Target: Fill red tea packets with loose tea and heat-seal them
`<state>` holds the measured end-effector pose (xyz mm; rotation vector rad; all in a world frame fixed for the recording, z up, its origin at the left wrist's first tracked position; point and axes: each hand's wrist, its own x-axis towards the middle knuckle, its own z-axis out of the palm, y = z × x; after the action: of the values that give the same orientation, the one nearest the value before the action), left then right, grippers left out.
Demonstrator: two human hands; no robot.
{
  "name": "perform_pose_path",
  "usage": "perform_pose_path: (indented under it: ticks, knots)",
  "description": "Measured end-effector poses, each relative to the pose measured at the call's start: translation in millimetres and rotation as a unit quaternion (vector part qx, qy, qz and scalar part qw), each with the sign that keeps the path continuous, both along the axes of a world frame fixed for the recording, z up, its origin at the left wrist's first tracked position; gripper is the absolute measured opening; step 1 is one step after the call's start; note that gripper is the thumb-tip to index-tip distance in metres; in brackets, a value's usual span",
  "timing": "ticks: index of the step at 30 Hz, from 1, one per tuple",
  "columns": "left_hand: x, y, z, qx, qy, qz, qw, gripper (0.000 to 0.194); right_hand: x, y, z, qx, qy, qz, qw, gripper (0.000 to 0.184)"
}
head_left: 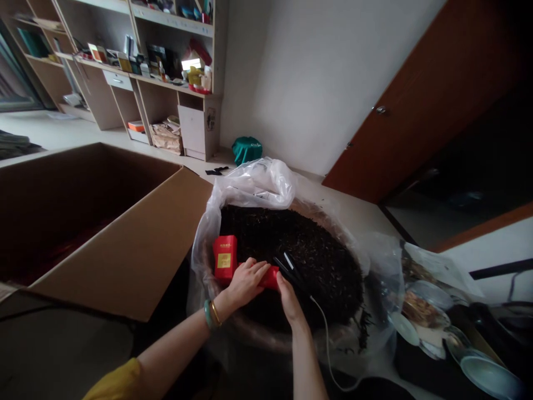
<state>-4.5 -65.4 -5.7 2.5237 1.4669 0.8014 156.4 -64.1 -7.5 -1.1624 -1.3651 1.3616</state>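
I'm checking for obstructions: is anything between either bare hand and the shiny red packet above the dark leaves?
Nothing visible is: the left hand lies over the red packet, and the right hand touches its right end. The slim black tool is beside that end.

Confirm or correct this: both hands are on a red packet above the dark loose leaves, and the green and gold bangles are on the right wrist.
The wrist is wrong: in the head view, the green bangle and gold bangle circle the left hand's wrist. Both hands are on a red packet above the dark loose leaves.
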Motion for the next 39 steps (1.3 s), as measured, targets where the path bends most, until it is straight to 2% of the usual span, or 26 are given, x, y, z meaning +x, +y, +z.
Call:
perform_pose_path:
  ticks: [4, 8, 11, 14, 15, 17, 19, 21, 23, 25, 28, 31, 35, 39]
  knots:
    - [1.6, 1.1, -3.6, 0.003, -0.051, -0.008, 0.999, 0.063, -3.8, -5.4, 17.0, 0.048, -0.078, -0.001, 0.996, 0.047]
    - [2.1, 3.1, -5.0, -0.013, -0.102, 0.010, 0.995, 0.053, -4.1, -8.4, 35.4, 0.062, -0.156, 0.007, 0.986, 0.042]
    - [0.1, 7.2, -4.0, -0.021, -0.157, 0.056, 0.986, 0.047, 3.1, 6.5, 42.7, 0.055, -0.121, -0.067, 0.989, 0.051]
    - [-3.6, 12.0, -1.5, -0.011, -0.208, 0.110, 0.972, 0.045, 5.8, 44.9, 38.7, 0.079, -0.063, -0.184, 0.978, 0.052]
    - [-5.0, 13.4, -0.7, -0.003, -0.222, 0.125, 0.967, 0.044, 3.4, 61.6, 34.9, 0.093, -0.072, -0.192, 0.974, 0.046]
    - [-7.5, 15.4, 0.6, 0.014, -0.247, 0.149, 0.957, 0.042, -7.4, 96.4, 25.2, 0.132, -0.143, -0.181, 0.964, 0.042]
    - [-9.4, 16.5, 1.1, 0.028, -0.267, 0.160, 0.950, 0.042, -24.1, 127.8, 15.9, 0.183, -0.253, -0.146, 0.939, 0.055]
    - [-10.6, 17.0, 1.1, 0.040, -0.279, 0.164, 0.945, 0.042, -42.7, 151.6, 9.8, 0.229, -0.368, -0.113, 0.894, 0.073]
    - [-11.1, 17.4, 0.8, 0.046, -0.283, 0.168, 0.943, 0.041, -59.1, 166.6, 7.7, 0.231, -0.465, -0.080, 0.851, 0.087]
    - [-11.3, 17.9, 0.6, 0.046, -0.281, 0.172, 0.943, 0.041, -70.6, 174.1, 8.5, 0.209, -0.534, -0.044, 0.818, 0.092]
    - [-11.5, 18.8, 0.4, 0.039, -0.278, 0.176, 0.944, 0.041, -78.1, 176.8, 11.8, 0.191, -0.591, -0.019, 0.783, 0.079]
    - [-11.7, 19.8, -0.6, 0.035, -0.278, 0.180, 0.943, 0.041, -78.0, 176.3, 14.4, 0.192, -0.608, -0.018, 0.770, 0.066]
    - [-12.3, 21.6, -2.9, 0.032, -0.278, 0.184, 0.942, 0.039, -76.8, 174.4, 17.0, 0.188, -0.599, -0.002, 0.778, 0.066]
    - [-13.5, 23.9, -4.6, 0.043, -0.279, 0.186, 0.941, 0.038, -70.9, 163.3, 18.2, 0.224, -0.573, -0.031, 0.788, 0.047]
